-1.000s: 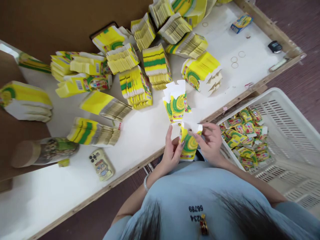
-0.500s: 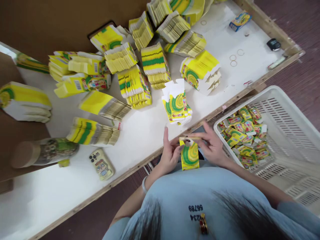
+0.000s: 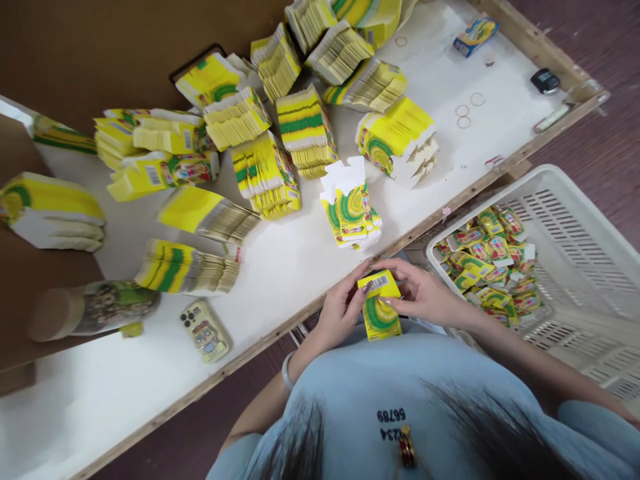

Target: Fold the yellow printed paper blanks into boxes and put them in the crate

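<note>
A yellow and green box (image 3: 383, 317) is held upright near my body, just off the table's front edge, its barcode flap folded down at the top. My left hand (image 3: 343, 310) grips its left side, with the thumb on the front. On the right side, my right hand (image 3: 413, 291) holds the same box, thumb pressed to the front below the flap. The fingers behind the box are partly hidden. On the table just beyond my hands lies a small pile of flat cartons (image 3: 353, 207) with white flaps.
Many bundles of yellow cartons (image 3: 305, 127) cover the back of the white table (image 3: 280, 267). A phone (image 3: 206, 330) and a jar (image 3: 100, 308) sit at the left. At the right, a white basket (image 3: 585, 227) holds filled boxes (image 3: 493, 267). Rubber bands and a blue box (image 3: 475, 35) lie at the back right.
The box's top flap has come down over its front, showing the barcode. My fingers, spread before, have closed in around the box's upper part. The view has shifted slightly.
</note>
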{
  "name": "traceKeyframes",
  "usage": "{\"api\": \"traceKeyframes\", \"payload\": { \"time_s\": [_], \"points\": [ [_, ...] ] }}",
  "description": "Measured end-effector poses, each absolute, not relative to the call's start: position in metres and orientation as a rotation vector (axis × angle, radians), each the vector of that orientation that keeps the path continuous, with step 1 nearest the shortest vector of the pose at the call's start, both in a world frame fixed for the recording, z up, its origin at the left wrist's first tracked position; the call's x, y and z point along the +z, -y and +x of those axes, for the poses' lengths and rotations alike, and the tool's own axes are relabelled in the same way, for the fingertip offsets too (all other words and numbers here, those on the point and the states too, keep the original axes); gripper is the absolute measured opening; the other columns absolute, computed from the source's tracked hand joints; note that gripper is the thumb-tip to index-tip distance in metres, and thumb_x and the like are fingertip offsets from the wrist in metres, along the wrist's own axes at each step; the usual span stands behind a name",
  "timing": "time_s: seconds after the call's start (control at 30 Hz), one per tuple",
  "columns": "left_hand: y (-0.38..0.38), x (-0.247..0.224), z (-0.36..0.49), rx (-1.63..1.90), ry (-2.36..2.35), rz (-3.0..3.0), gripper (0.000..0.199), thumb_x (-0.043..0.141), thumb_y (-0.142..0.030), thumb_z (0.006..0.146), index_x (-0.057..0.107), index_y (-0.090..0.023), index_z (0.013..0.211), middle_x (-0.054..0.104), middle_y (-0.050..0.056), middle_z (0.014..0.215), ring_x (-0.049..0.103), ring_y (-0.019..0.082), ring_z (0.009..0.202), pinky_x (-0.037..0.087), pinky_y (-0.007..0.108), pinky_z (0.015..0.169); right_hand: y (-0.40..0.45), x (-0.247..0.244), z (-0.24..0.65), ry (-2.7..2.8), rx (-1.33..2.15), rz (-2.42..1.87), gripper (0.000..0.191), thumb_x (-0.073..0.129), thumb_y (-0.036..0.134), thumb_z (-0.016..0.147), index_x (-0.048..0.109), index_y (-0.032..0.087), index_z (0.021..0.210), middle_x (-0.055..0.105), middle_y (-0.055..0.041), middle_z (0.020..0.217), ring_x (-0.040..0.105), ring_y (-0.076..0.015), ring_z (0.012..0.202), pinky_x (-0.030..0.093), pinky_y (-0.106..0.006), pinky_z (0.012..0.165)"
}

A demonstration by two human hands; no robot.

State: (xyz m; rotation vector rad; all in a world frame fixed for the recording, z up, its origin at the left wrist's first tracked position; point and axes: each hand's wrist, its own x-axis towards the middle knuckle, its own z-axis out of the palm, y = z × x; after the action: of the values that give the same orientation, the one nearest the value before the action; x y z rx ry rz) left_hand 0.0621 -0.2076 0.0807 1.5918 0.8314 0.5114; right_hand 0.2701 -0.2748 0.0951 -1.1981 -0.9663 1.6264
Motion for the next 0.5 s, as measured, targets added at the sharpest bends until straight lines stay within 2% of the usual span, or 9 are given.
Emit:
{"api": "traceKeyframes", "payload": {
  "time_s": [0.03,0.1,0.17,0.27,0.3,0.37,0.43,0.5],
  "points": [
    [0.208,0.08,0.062,0.517,-0.822,1.618,0.053,0.046,-0.051,0.106,0.06,-0.021,0.147,0.074,0.014,0.134,0.072,0.026,0.12,0.058,0.041,0.105,0.273,0.094,0.272,0.949,1.673,-1.157,0.048,0.076,0.024,0.088,0.066,0.026,0.134,0.079,-0.0051,0.117,0.079,-0.0151,0.087,0.067,-0.028,0.072],
    [0.207,0.081,0.062,0.518,-0.796,1.694,0.052,0.041,-0.048,0.109,0.058,-0.021,0.15,0.075,0.013,0.13,0.072,0.026,0.119,0.058,0.041,0.103,0.272,0.09,0.272,0.918,1.733,-1.107,0.041,0.076,0.033,0.089,0.072,0.025,0.13,0.082,-0.005,0.113,0.08,-0.0168,0.087,0.068,-0.03,0.072],
    [0.2,0.082,0.064,0.517,-0.786,1.796,0.051,0.036,-0.046,0.11,0.06,-0.02,0.146,0.077,0.013,0.116,0.074,0.024,0.104,0.06,0.038,0.093,0.272,0.085,0.272,0.911,1.673,-1.148,0.035,0.074,0.041,0.091,0.077,0.025,0.123,0.084,-0.0039,0.103,0.08,-0.0179,0.081,0.068,-0.029,0.065],
    [0.171,0.083,0.078,0.586,-0.983,1.987,0.049,0.034,-0.049,0.11,0.069,-0.019,0.127,0.072,0.009,0.091,0.069,0.022,0.081,0.059,0.036,0.079,0.279,0.08,0.288,0.952,1.426,-1.305,0.031,0.07,0.046,0.094,0.079,0.027,0.117,0.084,-0.0048,0.098,0.08,-0.0198,0.076,0.066,-0.029,0.057],
    [0.158,0.081,0.086,0.616,-1.114,2.05,0.049,0.038,-0.053,0.108,0.069,-0.018,0.122,0.07,0.009,0.091,0.068,0.023,0.082,0.058,0.038,0.081,0.283,0.08,0.302,0.981,1.332,-1.382,0.032,0.069,0.047,0.095,0.079,0.028,0.117,0.084,-0.0057,0.099,0.08,-0.0206,0.075,0.065,-0.03,0.057],
    [0.13,0.076,0.104,0.646,-1.386,2.157,0.056,0.053,-0.063,0.099,0.065,-0.014,0.124,0.069,0.015,0.104,0.068,0.031,0.099,0.057,0.045,0.09,0.297,0.08,0.341,1.061,1.09,-1.621,0.034,0.066,0.05,0.096,0.078,0.029,0.119,0.083,-0.0073,0.099,0.078,-0.0226,0.075,0.064,-0.035,0.059],
    [0.108,0.068,0.122,0.598,-1.543,2.21,0.074,0.067,-0.071,0.087,0.061,-0.01,0.128,0.067,0.022,0.117,0.065,0.04,0.113,0.056,0.05,0.095,0.316,0.082,0.386,1.166,0.64,-2.036,0.035,0.062,0.054,0.096,0.078,0.031,0.117,0.08,-0.0079,0.089,0.073,-0.0252,0.069,0.061,-0.043,0.064],
    [0.093,0.058,0.136,0.524,-1.592,2.225,0.083,0.077,-0.07,0.078,0.059,-0.008,0.131,0.065,0.026,0.122,0.063,0.045,0.119,0.057,0.052,0.095,0.336,0.084,0.424,1.159,0.272,-2.416,0.033,0.065,0.055,0.093,0.078,0.034,0.114,0.076,-0.0121,0.087,0.072,-0.0313,0.073,0.056,-0.053,0.07]
  ]
}}
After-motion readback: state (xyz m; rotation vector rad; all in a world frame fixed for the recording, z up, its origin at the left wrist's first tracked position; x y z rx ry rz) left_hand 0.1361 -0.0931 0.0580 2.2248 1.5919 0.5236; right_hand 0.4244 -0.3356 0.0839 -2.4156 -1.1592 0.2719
